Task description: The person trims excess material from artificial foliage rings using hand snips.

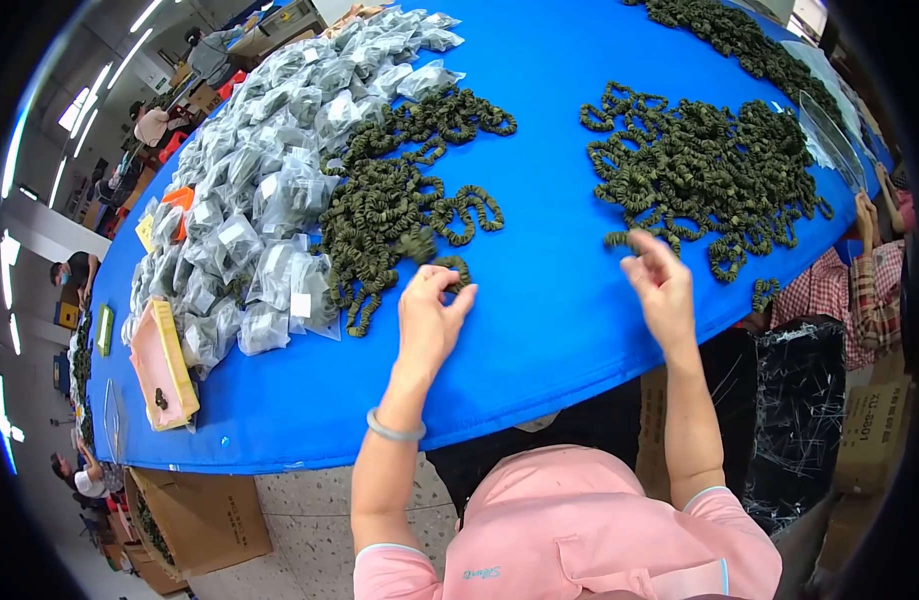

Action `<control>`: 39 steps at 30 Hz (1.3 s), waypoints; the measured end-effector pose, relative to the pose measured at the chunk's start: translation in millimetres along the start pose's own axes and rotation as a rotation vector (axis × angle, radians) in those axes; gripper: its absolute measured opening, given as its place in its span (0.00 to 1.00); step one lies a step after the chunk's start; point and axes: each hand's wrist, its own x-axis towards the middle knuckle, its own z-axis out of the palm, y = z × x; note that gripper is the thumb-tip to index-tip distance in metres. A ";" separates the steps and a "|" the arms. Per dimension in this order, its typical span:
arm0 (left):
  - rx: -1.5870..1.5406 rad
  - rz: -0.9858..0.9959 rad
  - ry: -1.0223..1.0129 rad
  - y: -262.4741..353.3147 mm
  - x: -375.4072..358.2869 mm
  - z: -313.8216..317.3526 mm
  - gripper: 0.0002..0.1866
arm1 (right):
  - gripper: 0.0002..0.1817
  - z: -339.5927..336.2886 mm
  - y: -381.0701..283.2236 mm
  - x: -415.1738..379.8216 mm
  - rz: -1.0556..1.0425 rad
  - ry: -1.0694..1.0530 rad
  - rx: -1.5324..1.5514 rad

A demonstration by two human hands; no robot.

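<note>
So the left hand (433, 312) is curling nearly closed, pinching a dark green band (462, 270) between thumb and finger, just beside the left pile (372, 215) and the clear bags (280, 190) along the tabletop's left side. The right hand (664, 292) is hovering partly open near the right pile (715, 165), toward the right edge, fingertips meeting another band (617, 239) (can't tell if it's gripped, sorry). Pinching one coil lightly and lifting clear of neighbours is probably keeping loops from snagging.
</note>
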 end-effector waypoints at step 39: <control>-0.367 0.063 0.078 51.1 -75.5 3.4 0.14 | 0.05 38.1 -43.1 -36.5 0.195 -0.760 0.219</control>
